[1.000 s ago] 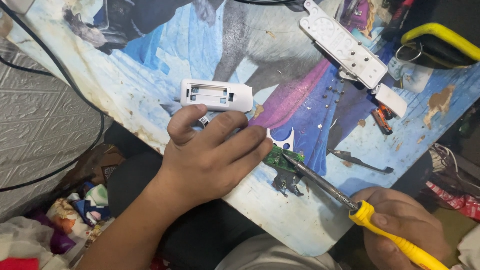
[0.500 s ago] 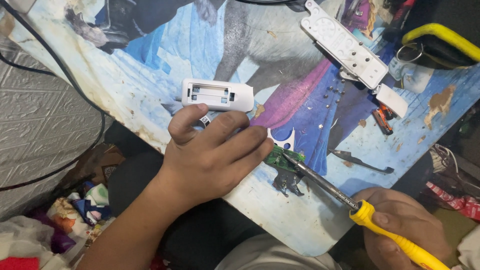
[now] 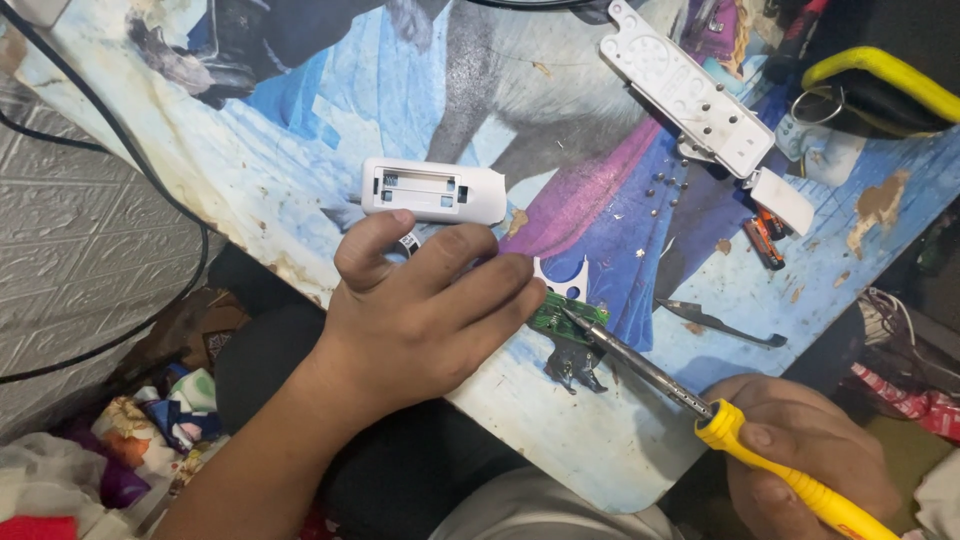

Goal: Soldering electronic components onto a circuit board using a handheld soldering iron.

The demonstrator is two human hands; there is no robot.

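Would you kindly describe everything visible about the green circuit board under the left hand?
The green circuit board is small and flat, lying on the picture-printed table top near its front edge. Only its right end shows; the left hand presses its fingers over the rest. The soldering iron, held by its yellow handle in the right hand, touches its metal tip to the board's upper surface.

Just one view here, a head-worn cam looking steeply down onto the table [image 3: 300, 150], pretty close up. The tabletop runs diagonally, filling the upper and middle frame, with its near edge cutting from left of centre down to lower right. The wearer's lap sits at bottom centre and floor clutter at lower left. The left hand [image 3: 420, 310] lands near frame centre, and the right hand [image 3: 800, 450] is partly cut off at the lower right corner. With no second view, nothing overlaps.
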